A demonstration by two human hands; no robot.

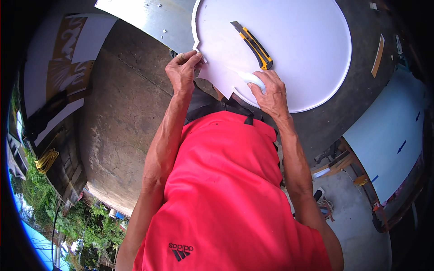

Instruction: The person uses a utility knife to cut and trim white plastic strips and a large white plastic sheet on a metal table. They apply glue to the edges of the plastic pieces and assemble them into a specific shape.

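A large white round panel (307,54) lies before me, with a thin white edging strip (195,25) standing along its rim. At the panel's left side my left hand (181,74) is closed, pinching the strip near its bent, loose-looking end. My right hand (272,95) wraps round a small white squeeze bottle (254,81) at the panel's near edge. The bottle's narrow tip points left, toward a jagged corner of white sheet (217,81) between my hands. On the panel, beyond my right hand, rests a yellow and black utility knife (254,45) with its blade out.
The panel sits on a dark table (325,131). A pale sheet (140,18) with small white scraps lies at the far left. To the right are a narrow brown strip (378,56) and a light blue board (389,140). Yellow cord (46,161) hangs at left.
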